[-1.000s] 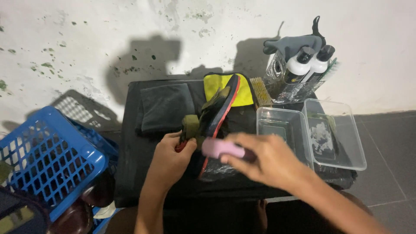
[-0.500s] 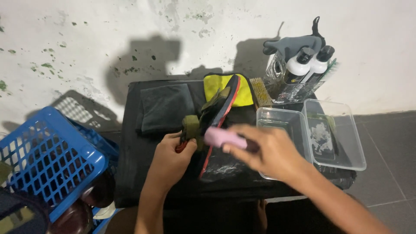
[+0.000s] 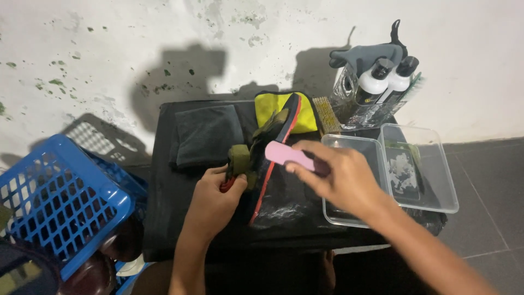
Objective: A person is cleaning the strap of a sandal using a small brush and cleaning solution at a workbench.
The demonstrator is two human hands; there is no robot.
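Head view | left hand (image 3: pixel 210 205) grips shoe (image 3: pixel 267 147) by the heel, sole edge up, on black table (image 3: pixel 180 218) | right hand (image 3: pixel 341 180) pinches pink block (image 3: pixel 288 155) against the sole | best kept flat, short strokes | 2 clear tubs (image 3: pixel 436 180) crowd the right elbow; blue crate (image 3: pixel 60 202) left

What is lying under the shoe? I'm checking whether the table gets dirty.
Under the shoe lies black plastic sheeting covering the table, with a yellow cloth at the far end. The tabletop itself is covered.
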